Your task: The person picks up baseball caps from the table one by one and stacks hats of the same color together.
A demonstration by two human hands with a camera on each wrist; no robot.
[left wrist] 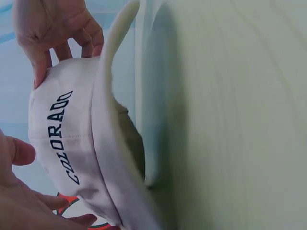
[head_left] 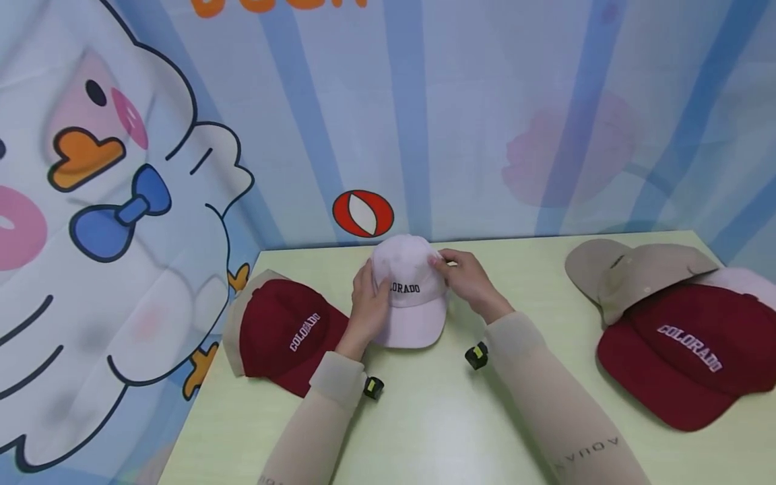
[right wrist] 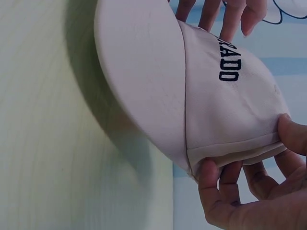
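Baseball cap (head_left: 411, 300) in white, COLORADO across the front, was up around 12 o'clock on the table (head_left: 418, 424), near the far edge, with its brim aimed at 6. Both hands had hold of it. The left hand (head_left: 367, 306) was at the cap's 9 o'clock side, partly closed around it, thumb overlapping the front lettering. The right hand (head_left: 474, 279) was closed tighter up at about 2 o'clock, thumb on the crown and fingers curled, pinching the fabric. From the left wrist view, part of the brim stood clear of the table with a shadow beside it; couldn't tell if any other bit touched down.

Between 8 and 9 from there, a maroon COLORADO cap (head_left: 275, 330) lay over a khaki cap (head_left: 233, 337), maroon brim toward 5. Way over at 3 to 4 there was another bunch: a beige cap (head_left: 651, 273) with its brim toward 9, a second maroon cap (head_left: 691, 364) with its brim around 7 or 8, and a pale cap (head_left: 748, 283) peeking out behind. Behind it all hung a cartoon backdrop (head_left: 467, 135), with a red ball (head_left: 345, 214) printed at 11 from the white cap.
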